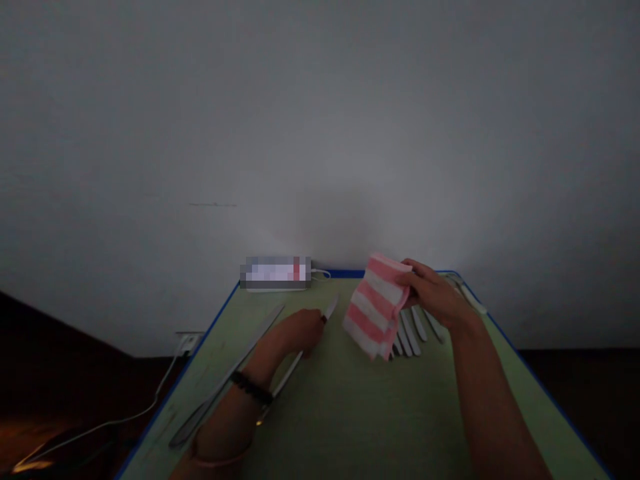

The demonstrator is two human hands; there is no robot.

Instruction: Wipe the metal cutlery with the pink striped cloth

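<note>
My left hand (306, 328) is closed around a small knife, whose pale blade (331, 307) points up and away past my fingers; the grip itself is mostly hidden. Under that wrist lies a thin metal utensil (287, 381) whose kind I cannot make out. My right hand (434, 293) pinches a folded cloth (374, 308) with pink and white stripes by its upper right side. The cloth hangs to the left of the hand, above the table. Behind and below it, several metal cutlery pieces (411, 333) lie side by side, partly covered from view.
On the left of the green table (360, 427) lies a long metal utensil (227, 383). A white power strip or box (277, 283), partly blurred, stands at the back left with a cable. A white-handled item (473, 298) lies near the right edge. Behind rises a grey wall (340, 133).
</note>
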